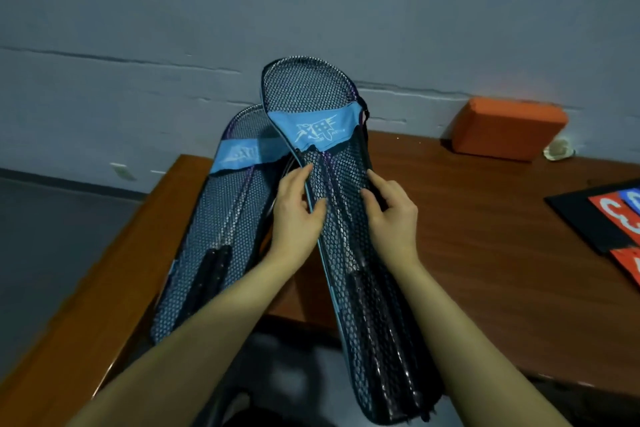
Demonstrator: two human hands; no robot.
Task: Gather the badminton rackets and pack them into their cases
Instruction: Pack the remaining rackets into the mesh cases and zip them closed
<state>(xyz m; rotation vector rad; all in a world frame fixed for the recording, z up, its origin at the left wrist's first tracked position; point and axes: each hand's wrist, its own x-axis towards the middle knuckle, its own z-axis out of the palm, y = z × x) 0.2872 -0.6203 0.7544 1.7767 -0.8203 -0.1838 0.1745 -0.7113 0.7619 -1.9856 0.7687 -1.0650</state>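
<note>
2 mesh racket cases on a brown wooden table (485, 236); raised mesh case (346, 218) tilted up off the table near its front edge, head end high toward the wall, handle end hanging past the front edge toward the camera; rackets inside (332, 191), shafts and dark grips visible through the netting; blue fabric band (318, 130) with white print across the upper part. Left hand (298, 215) pinching the case's left edge, thumb on top, fingers curled round the blue piping; right hand (391, 211) gripping the right edge, fingers curled over the dark trim. Second mesh case (214, 236) lying flat along the table's left edge, also holding rackets, partly behind the left forearm. Orange block (509, 128) at the back edge by the wall; black board with red and blue cards (609, 218) at the right edge.
</note>
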